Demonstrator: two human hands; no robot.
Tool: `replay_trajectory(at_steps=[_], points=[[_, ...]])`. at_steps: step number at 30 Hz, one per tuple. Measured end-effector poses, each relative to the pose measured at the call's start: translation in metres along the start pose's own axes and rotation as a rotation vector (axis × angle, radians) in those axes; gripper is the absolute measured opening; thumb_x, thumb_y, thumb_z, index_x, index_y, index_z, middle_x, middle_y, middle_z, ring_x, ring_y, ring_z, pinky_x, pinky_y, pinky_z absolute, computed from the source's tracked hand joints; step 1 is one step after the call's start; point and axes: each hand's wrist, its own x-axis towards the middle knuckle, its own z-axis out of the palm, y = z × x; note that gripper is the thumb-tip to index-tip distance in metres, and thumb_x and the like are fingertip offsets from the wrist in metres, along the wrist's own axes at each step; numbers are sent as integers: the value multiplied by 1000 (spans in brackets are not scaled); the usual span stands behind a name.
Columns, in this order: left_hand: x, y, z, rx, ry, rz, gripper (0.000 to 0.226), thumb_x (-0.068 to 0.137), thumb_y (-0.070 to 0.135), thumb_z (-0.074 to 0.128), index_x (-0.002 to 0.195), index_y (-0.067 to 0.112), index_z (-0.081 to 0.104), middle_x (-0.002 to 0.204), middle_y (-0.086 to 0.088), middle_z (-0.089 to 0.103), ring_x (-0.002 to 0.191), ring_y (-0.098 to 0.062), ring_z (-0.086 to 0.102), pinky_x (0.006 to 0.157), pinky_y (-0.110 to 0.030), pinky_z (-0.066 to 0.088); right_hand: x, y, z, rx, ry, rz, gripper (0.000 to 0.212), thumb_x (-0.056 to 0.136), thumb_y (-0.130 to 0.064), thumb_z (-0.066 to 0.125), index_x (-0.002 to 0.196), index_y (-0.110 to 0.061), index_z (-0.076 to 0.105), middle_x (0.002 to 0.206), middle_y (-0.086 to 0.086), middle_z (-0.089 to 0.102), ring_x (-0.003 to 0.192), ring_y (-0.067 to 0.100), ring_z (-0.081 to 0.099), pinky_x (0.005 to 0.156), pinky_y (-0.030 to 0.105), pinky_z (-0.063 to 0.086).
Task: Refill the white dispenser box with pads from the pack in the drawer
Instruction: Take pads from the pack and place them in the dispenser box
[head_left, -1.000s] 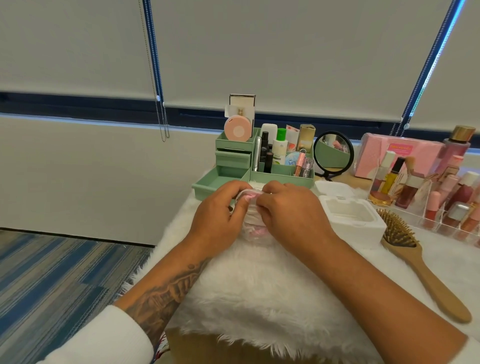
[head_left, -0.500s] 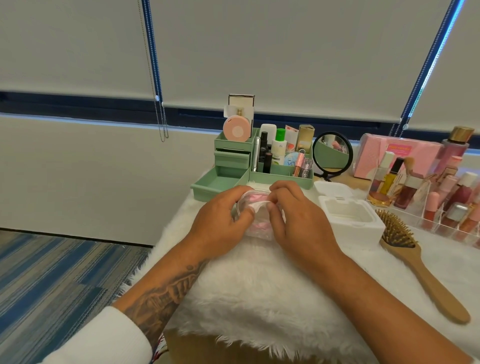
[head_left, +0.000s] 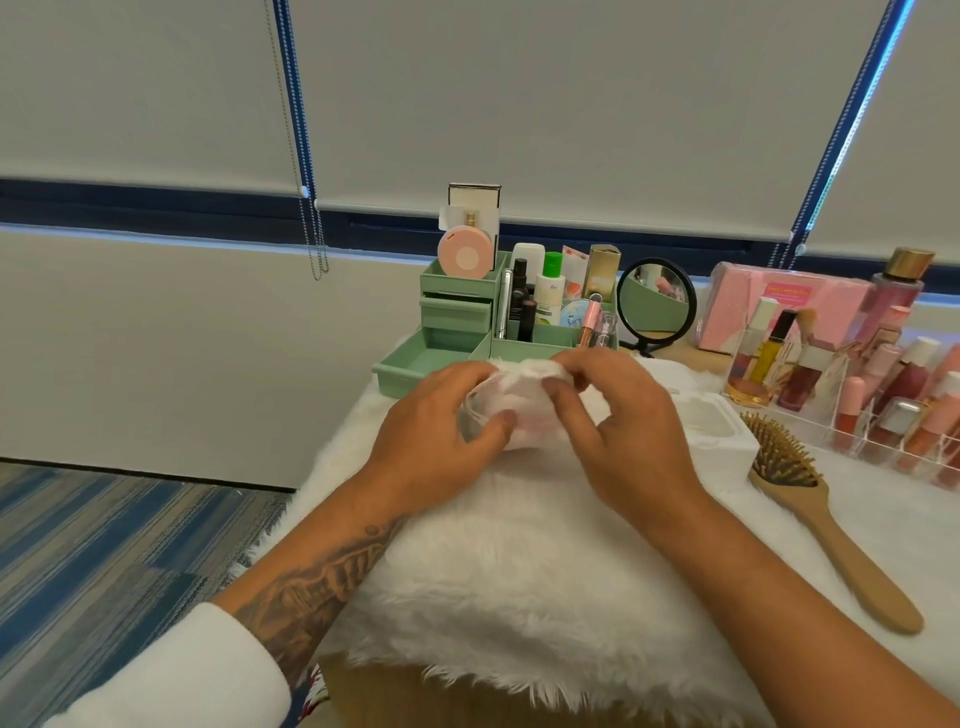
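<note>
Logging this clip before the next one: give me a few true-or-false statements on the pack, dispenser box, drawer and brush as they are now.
1. Both hands hold the pack. True: left hand and right hand grip it.
2. The dispenser box is closed. False: its top is open.
3. The bottom drawer is pulled out. True.
4. The brush lies left of the hands. False: it lies to their right.
5. The pack sits in the drawer. False: it is held above the fur mat.
</note>
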Motion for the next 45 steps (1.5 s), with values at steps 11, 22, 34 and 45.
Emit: replay_trajectory(at_steps=[11,22,34,45], points=[[6,-4,11,236,-156,238,21,87,28,72,108,25,71,126,10,65,120,-12,52,97,-40,51,-1,30,-45,-73,-111,349,13,102,-34,43,109,-26,49,95,-4,60,80,18,56,64,38,48],[26,22,1,485,-395,25,50,100,52,45,143,27,47,148,7,47,132,-18,47,103,-41,45,-12,18,-46,-330,-199,312,7,102,-31,39,103,-25,41,77,-2,51,62,21,44,52,31,32],[19,37,11,199,-18,162,31,100,23,49,127,20,64,129,6,60,119,-15,49,94,-35,47,-15,-13,-54,-224,-278,253,11,102,-36,40,96,-28,44,80,-9,53,71,15,50,57,34,38],[-2,50,37,102,-344,495,38,91,44,67,123,23,66,127,11,64,114,-9,59,86,-34,57,4,29,-90,37,-310,573,27,88,-19,72,106,-32,59,105,-8,63,87,17,65,71,27,52]])
